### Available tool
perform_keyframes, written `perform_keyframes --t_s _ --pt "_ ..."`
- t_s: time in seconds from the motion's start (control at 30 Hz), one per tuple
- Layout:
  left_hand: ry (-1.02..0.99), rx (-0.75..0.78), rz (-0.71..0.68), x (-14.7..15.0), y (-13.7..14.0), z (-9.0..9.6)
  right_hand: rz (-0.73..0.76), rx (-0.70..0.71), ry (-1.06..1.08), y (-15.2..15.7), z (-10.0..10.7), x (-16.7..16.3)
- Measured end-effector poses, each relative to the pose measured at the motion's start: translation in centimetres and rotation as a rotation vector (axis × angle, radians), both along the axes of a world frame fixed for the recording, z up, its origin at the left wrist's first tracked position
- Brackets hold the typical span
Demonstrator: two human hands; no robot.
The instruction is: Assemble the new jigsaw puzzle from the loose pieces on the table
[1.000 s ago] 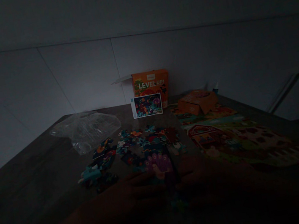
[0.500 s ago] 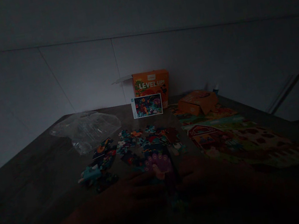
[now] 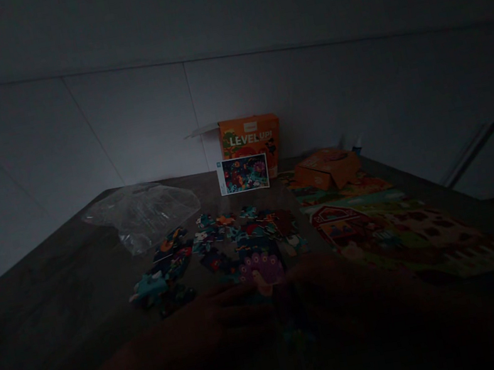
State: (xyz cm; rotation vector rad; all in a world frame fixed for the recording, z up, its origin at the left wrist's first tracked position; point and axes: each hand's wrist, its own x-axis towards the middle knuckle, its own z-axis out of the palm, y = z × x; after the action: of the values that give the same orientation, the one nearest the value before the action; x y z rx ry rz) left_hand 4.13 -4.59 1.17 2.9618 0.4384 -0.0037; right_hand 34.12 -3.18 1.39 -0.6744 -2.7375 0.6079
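Head view, in dim light: the left hand (image 3: 231, 312) and the right hand (image 3: 327, 289) meet at a purple puzzle piece (image 3: 261, 270) on the near table (image 3: 55, 289); too dark to tell either grip. Loose pieces (image 3: 236, 231) lie beyond, an orange box (image 3: 250, 136) far behind.

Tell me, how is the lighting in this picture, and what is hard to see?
Head view: very dim all over. The orange box and loose puzzle pieces keep some colour; both hands, left hand and right hand, are near-black shapes at the bottom, so their grip cannot be judged. No glare shows.
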Motion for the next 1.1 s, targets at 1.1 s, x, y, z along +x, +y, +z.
perform_keyframes --t_s 1.1 --pt "-0.14 0.288 0.468 -2.8 3.6 -2.4 0.072 -0.003 0.049 -0.1 0.3 0.4"
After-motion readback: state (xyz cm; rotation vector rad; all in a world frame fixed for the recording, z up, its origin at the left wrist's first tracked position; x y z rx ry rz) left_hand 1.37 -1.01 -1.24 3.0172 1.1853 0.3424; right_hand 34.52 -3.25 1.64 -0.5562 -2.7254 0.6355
